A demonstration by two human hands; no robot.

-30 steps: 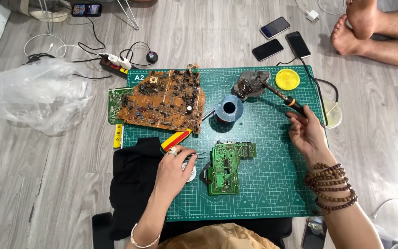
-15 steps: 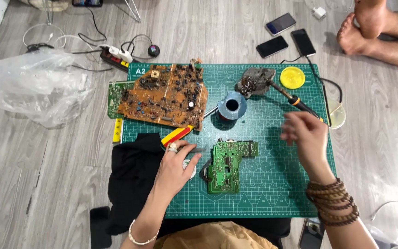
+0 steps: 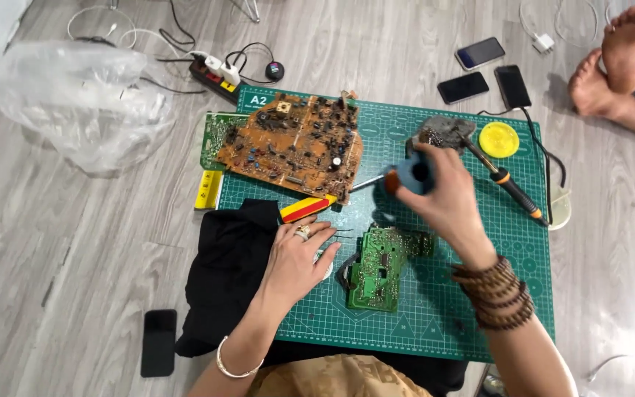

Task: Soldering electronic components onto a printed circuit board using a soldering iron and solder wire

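Solder spool (image 3: 414, 175) sits at mid-mat under my right hand (image 3: 446, 202), fingers curling onto it, grip unclear. My left hand (image 3: 295, 259) lies flat and loose beside the green board (image 3: 380, 266). Next, I judge, comes a clean lift.

You see the scene in bright, even light with no strong glare. Shadows are soft and short, lying close under your left hand (image 3: 297, 261) and beside the feet (image 3: 619, 66) at the top right. Your right hand (image 3: 442, 198) looks slightly blurred from motion. The floor planks (image 3: 75, 242) bend a little toward the edges.
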